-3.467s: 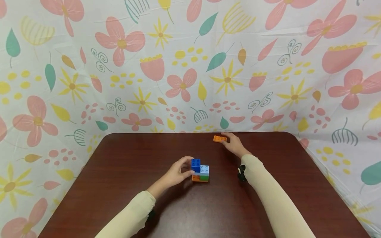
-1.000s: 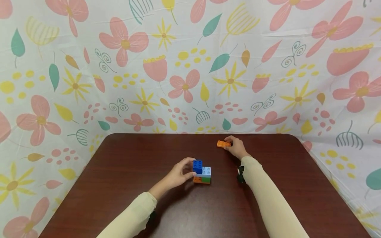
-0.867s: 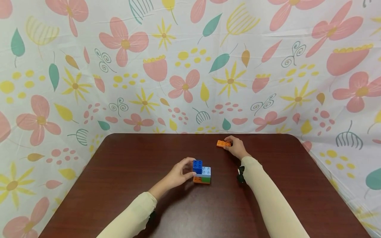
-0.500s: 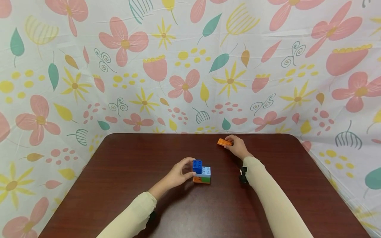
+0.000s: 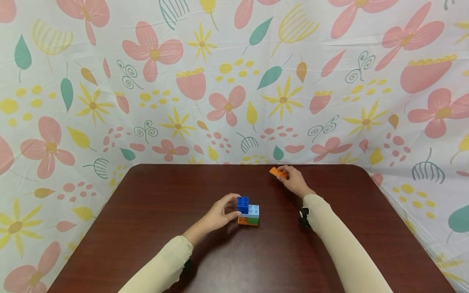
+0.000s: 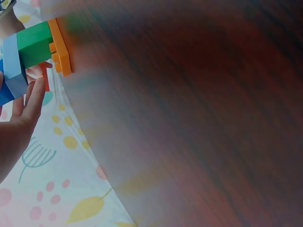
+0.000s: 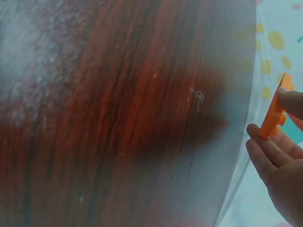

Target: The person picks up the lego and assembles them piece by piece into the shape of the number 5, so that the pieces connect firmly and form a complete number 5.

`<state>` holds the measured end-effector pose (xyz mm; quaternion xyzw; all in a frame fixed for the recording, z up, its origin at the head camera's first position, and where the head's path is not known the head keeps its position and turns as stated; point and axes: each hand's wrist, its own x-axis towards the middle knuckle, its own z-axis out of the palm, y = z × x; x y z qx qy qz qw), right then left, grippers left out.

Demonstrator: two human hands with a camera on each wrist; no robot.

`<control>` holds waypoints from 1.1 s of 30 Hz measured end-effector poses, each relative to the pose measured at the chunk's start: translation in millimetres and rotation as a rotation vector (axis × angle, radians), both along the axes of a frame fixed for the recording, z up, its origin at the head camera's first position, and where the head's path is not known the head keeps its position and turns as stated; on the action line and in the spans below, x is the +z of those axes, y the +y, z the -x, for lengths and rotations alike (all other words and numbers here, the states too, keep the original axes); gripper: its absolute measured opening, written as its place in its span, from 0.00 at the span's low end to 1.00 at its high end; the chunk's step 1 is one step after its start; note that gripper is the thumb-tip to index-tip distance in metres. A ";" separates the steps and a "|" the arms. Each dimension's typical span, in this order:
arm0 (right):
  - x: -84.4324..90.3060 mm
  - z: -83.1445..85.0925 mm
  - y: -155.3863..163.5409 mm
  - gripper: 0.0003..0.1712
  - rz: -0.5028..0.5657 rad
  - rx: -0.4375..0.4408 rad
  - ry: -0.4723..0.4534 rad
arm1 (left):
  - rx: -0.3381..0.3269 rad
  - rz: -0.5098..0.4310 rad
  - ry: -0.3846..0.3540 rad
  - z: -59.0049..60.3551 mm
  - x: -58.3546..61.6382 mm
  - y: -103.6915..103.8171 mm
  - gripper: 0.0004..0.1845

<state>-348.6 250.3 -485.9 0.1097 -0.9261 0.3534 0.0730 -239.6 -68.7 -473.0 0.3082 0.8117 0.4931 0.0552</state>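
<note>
With your right hand (image 5: 294,181) pinching the flat orange plate (image 5: 278,173), tilted near the table's (image 5: 154,228) far edge, level it before carrying it over, while your left hand (image 5: 219,213), fingers curled round the block stack (image 5: 248,211) mid-table, holds that base firm.

Head view: bright, even, diffuse illumination; sharp focus throughout. Soft shadows lie on the surface (image 5: 256,260) beneath both forearms. Mild sheen at the near edge. Left wrist view: surface blurred, with a pale haze across its left part. Right wrist view: washed-out glare at the top-left corner; a dark soft shadow at mid-frame; wood grain moderately sharp.
</note>
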 end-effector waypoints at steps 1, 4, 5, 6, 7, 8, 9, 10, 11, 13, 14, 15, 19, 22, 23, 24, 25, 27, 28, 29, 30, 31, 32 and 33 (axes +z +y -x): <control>0.5 -0.9 -0.1 0.20 -0.001 0.004 0.007 | -0.001 -0.001 0.003 0.3 -0.4 -0.2 0.23; 1.9 -3.6 -0.8 0.20 -0.004 0.025 0.035 | 0.001 0.002 0.006 0.2 -0.8 -0.4 0.23; 2.3 -4.5 -1.3 0.20 -0.003 0.030 0.042 | 0.001 0.002 0.005 0.2 -0.7 -0.4 0.23; 2.7 -5.3 -1.7 0.20 -0.001 0.035 0.049 | 0.001 0.002 0.006 0.1 -0.7 -0.4 0.23; 2.9 -6.1 -2.1 0.20 -0.002 0.040 0.055 | 0.001 0.003 0.005 0.0 -0.8 -0.5 0.23; 3.1 -7.0 -2.5 0.20 -0.005 0.047 0.062 | 0.004 0.005 0.002 -0.3 -0.7 -0.4 0.24; 3.1 -7.6 -3.0 0.20 -0.008 0.048 0.066 | 0.004 0.006 0.001 -0.4 -1.0 -0.3 0.24; 3.0 -8.1 -3.6 0.20 -0.011 0.048 0.067 | 0.005 0.006 0.001 -0.5 -1.3 -0.3 0.23; 2.9 -8.6 -4.0 0.20 -0.015 0.050 0.069 | 0.006 0.008 -0.001 -0.7 -1.4 -0.3 0.24; 2.7 -9.6 -4.8 0.20 -0.020 0.051 0.072 | 0.005 0.007 -0.003 -1.1 -2.1 -0.5 0.23; 2.7 -10.1 -5.3 0.20 -0.022 0.053 0.075 | 0.006 0.007 -0.005 -1.4 -2.3 -0.5 0.23; 3.0 -10.9 -5.8 0.20 -0.023 0.053 0.074 | 0.006 0.005 -0.006 -1.6 -2.7 -0.6 0.23; 4.6 -14.6 -7.3 0.21 -0.014 0.067 0.078 | 0.004 -0.002 -0.005 -2.0 -3.3 -0.6 0.23; 6.6 -16.6 -8.5 0.21 -0.023 0.066 0.083 | 0.001 -0.007 0.006 -1.1 -3.6 -0.6 0.23; 7.6 -17.1 -9.0 0.21 -0.026 0.064 0.083 | 0.002 -0.007 0.007 -0.8 -3.5 -0.6 0.23; 8.7 -17.6 -9.4 0.21 -0.031 0.063 0.084 | 0.002 -0.008 0.011 -0.5 -3.3 -0.6 0.23; 9.9 -18.2 -9.7 0.21 -0.037 0.062 0.086 | 0.004 -0.007 0.013 -0.1 -3.4 -0.7 0.23; 12.9 -19.8 -10.7 0.21 -0.040 0.060 0.086 | 0.011 -0.005 0.014 0.2 -3.0 -0.5 0.23; 14.5 -20.6 -11.0 0.21 -0.043 0.060 0.086 | 0.015 -0.005 0.015 0.2 -2.8 -0.4 0.23; 16.3 -21.6 -11.2 0.21 -0.044 0.061 0.087 | 0.020 -0.005 0.013 0.1 -2.6 -0.3 0.23; 18.0 -22.5 -11.5 0.21 -0.044 0.063 0.090 | 0.023 -0.005 0.013 -0.1 -2.3 -0.1 0.23; 19.7 -23.3 -11.7 0.21 -0.044 0.064 0.093 | 0.026 -0.005 0.015 -0.3 -1.9 0.1 0.23; 21.4 -24.1 -12.0 0.21 -0.045 0.064 0.095 | 0.027 -0.011 0.016 -0.8 -1.3 0.5 0.23; 22.9 -24.9 -12.1 0.21 -0.046 0.066 0.098 | 0.027 -0.018 0.018 -1.7 -0.1 0.8 0.23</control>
